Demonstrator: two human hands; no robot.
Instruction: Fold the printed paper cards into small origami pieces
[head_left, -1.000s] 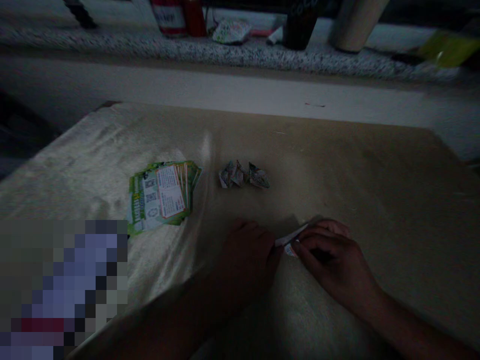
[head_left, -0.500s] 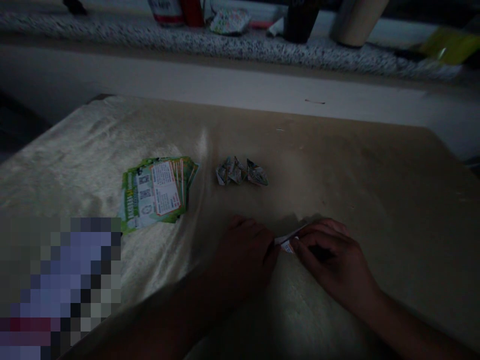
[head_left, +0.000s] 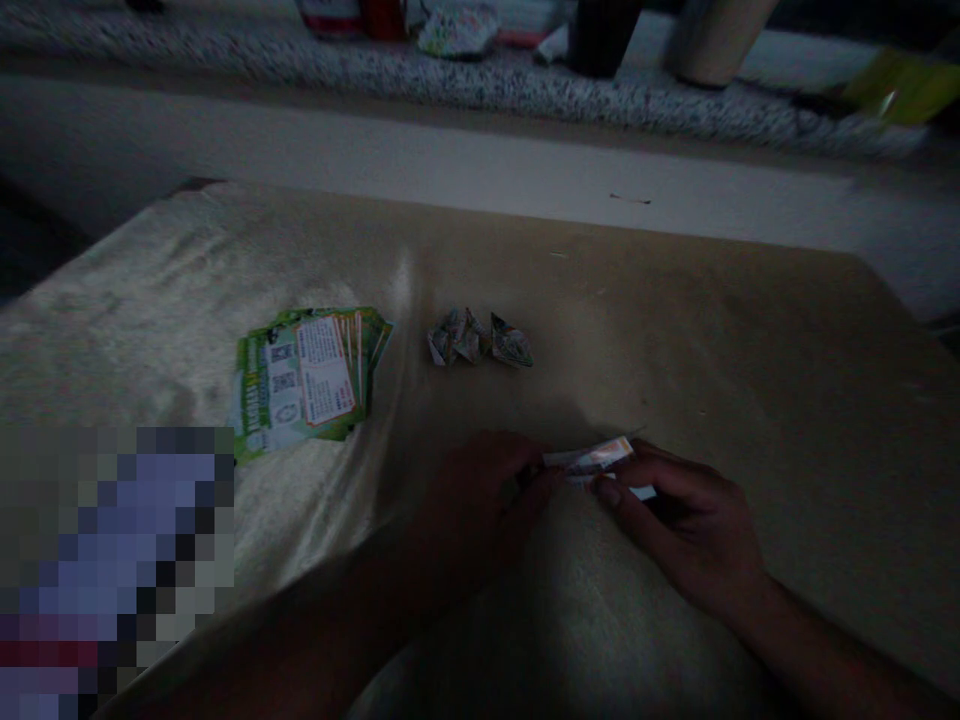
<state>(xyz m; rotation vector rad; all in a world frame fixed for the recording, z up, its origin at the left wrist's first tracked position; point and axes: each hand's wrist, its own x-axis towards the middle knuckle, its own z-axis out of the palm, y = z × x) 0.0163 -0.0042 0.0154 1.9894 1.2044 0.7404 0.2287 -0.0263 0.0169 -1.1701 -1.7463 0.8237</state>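
My left hand [head_left: 484, 500] and my right hand [head_left: 686, 525] meet low over the table near its front middle. Both pinch a small folded paper slip [head_left: 592, 458], white with an orange edge, held between the fingertips of the two hands. A stack of green printed leaflets [head_left: 307, 382] lies fanned on the table to the left of my hands. Beyond my hands sits a small cluster of folded paper pieces [head_left: 478, 340]. The scene is dim.
A shiny beige cloth covers the table [head_left: 750, 340]. Behind it runs a speckled stone ledge [head_left: 525, 90] with a red-and-white can, a dark cup, a pale cylinder and a yellow-green wrapper. A blurred patch sits at the lower left.
The paper slip has been turned up and spread a little wider between my fingers, showing its orange edge. My hands stay in the same place. The view has shifted slightly.
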